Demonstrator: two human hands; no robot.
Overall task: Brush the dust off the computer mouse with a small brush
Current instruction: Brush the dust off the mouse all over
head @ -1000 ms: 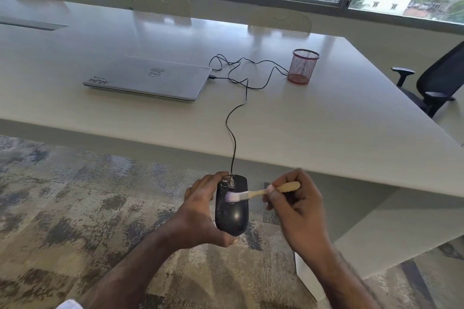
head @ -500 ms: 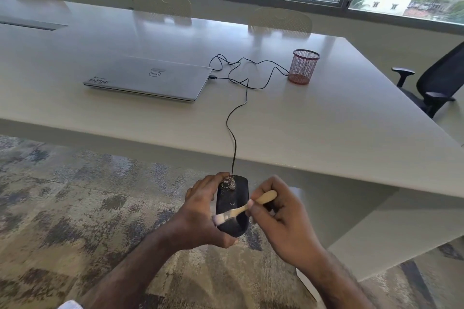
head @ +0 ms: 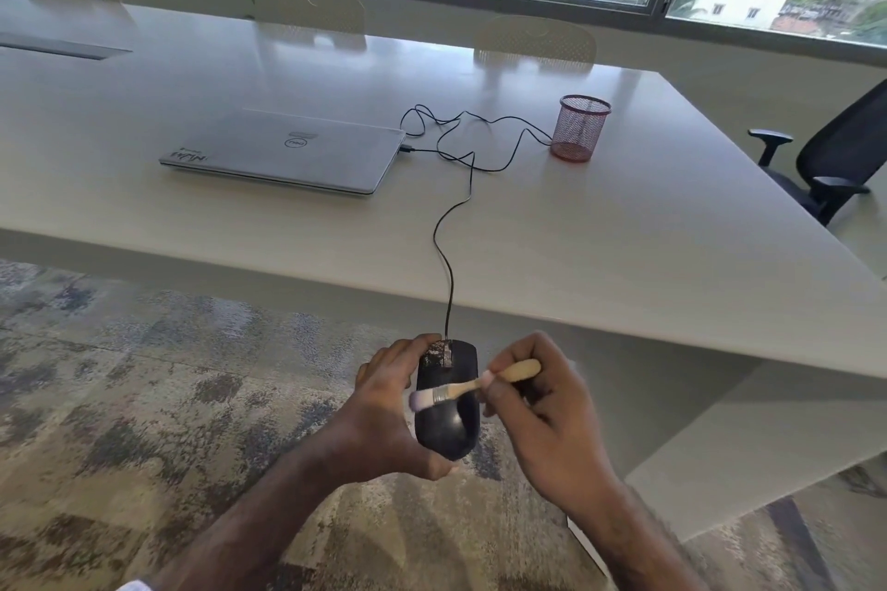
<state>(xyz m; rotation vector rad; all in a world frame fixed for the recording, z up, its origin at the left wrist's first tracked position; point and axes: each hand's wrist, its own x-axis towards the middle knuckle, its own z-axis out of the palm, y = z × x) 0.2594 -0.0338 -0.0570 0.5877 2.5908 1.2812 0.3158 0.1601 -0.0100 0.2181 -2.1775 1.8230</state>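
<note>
A black wired computer mouse (head: 449, 422) is held in the air in front of the table edge, above the carpet. My left hand (head: 384, 418) grips it from the left side and from beneath. Grey dust (head: 437, 354) lies on the mouse's front left button near the wheel. My right hand (head: 542, 418) pinches the wooden handle of a small brush (head: 473, 386). The brush lies across the middle of the mouse, with its pale bristles at the mouse's left edge. The mouse cable (head: 449, 264) runs up over the table edge.
On the white table (head: 624, 230) lie a shut silver laptop (head: 288, 154), with the cable plugged into its right side, and a red mesh pen cup (head: 581, 127). A black office chair (head: 835, 158) stands at the right. Patterned carpet (head: 144, 398) lies below.
The brush swept down the mouse from near the front buttons toward its back, then came partway up to the middle. My left hand has kept the mouse still.
</note>
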